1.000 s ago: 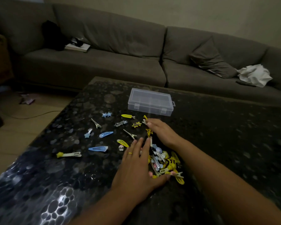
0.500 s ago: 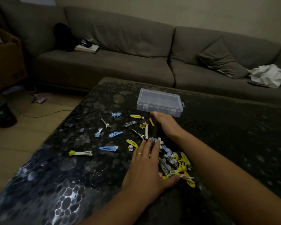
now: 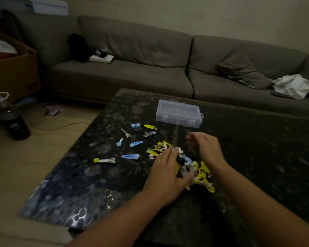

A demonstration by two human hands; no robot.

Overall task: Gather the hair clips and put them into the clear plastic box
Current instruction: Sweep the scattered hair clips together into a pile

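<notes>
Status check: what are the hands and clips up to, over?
Both hands open: left hand, right hand flank clip pile. Clear plastic box closed. Stray clips scattered left.

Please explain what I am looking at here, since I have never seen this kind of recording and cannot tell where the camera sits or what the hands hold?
The camera is worn on a person's head and looks down at their own bare hands; there is no robot. On the dark table stands a closed clear plastic box. Hair clips lie scattered to the left, and a pile of clips sits between the hands. The left hand lies flat against the pile. The right hand, fingers relaxed, flanks its other side. Neither hand grips anything.
</notes>
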